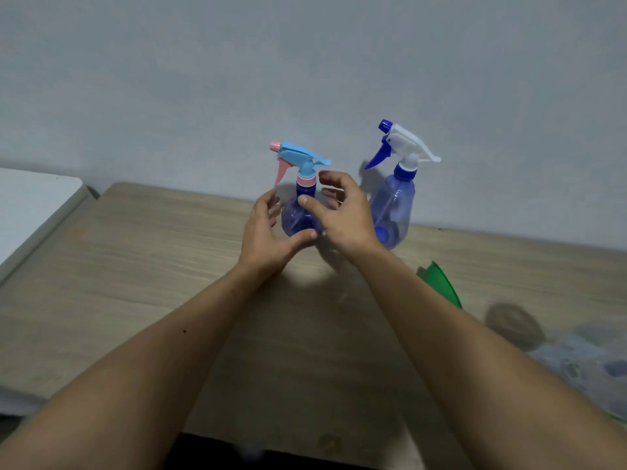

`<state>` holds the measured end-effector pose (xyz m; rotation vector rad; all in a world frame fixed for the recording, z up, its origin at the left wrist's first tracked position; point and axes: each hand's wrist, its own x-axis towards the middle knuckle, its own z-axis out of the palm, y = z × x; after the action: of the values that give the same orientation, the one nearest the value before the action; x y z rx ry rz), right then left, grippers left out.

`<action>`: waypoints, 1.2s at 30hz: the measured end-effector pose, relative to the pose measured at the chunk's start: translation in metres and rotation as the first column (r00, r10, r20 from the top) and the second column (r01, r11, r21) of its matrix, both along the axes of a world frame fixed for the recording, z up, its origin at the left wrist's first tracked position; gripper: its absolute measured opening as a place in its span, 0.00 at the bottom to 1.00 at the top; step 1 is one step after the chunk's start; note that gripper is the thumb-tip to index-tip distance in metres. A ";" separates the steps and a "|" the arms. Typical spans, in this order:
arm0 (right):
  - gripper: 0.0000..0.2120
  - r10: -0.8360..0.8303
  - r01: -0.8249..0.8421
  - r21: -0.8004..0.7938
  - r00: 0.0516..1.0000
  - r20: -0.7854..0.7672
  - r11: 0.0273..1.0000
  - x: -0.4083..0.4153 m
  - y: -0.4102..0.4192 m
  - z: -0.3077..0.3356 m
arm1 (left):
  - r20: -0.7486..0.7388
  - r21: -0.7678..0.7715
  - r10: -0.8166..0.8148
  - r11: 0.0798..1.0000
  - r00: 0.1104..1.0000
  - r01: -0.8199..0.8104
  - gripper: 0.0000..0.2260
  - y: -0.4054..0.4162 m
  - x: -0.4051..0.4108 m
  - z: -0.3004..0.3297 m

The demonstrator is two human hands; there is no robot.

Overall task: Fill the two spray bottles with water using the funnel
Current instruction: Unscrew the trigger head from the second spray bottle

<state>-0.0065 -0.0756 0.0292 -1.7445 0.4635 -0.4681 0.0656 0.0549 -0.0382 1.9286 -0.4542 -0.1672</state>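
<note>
Fingers (271, 205) of the left hand (268, 239) are spread and relaxed beside the round, translucent blue plastic spray bottle with the light-blue and pink trigger head (300, 184); its thumb lies at the bottle's lower body, apparently touching it, with no closed grip. The right hand (342, 215) hangs over the bottle's neck with fingers loosely curved, released and holding nothing.

Status of the task:
- Both trigger heads are still on. The second bottle, a taller translucent blue plastic one with a white and dark-blue trigger head (395, 198), stands upright just right of the first, near the wall.
- Neither bottle shows a visible water level; both are judged unfilled, though the tinted plastic makes this uncertain.
- A green plastic funnel (441, 283) lies unused on the wood-grain tabletop (152, 266), partly hidden behind the right forearm.

Remaining: unscrew each head, seat the funnel, pour, recap.
</note>
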 end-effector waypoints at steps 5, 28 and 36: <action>0.20 0.003 -0.003 0.006 0.999 0.037 1.000 0.021 -0.002 -0.003 | 0.141 0.014 -0.065 0.998 0.988 0.064 0.40 -0.001 0.008 -0.012; 0.16 -0.054 0.054 0.014 0.996 0.073 0.998 -0.156 0.028 0.025 | 0.149 -0.161 -0.088 0.981 0.985 0.112 0.36 0.030 -0.165 0.005; 0.17 -0.122 0.119 0.045 0.990 0.074 0.992 -0.251 0.040 0.013 | 0.088 -0.193 -0.194 0.959 0.977 0.208 0.35 0.037 -0.249 0.000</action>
<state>-0.2572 -0.0355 0.0426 -1.6592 0.5225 -0.6056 -0.1835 0.0919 -0.0379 1.6921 -0.6880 -0.1810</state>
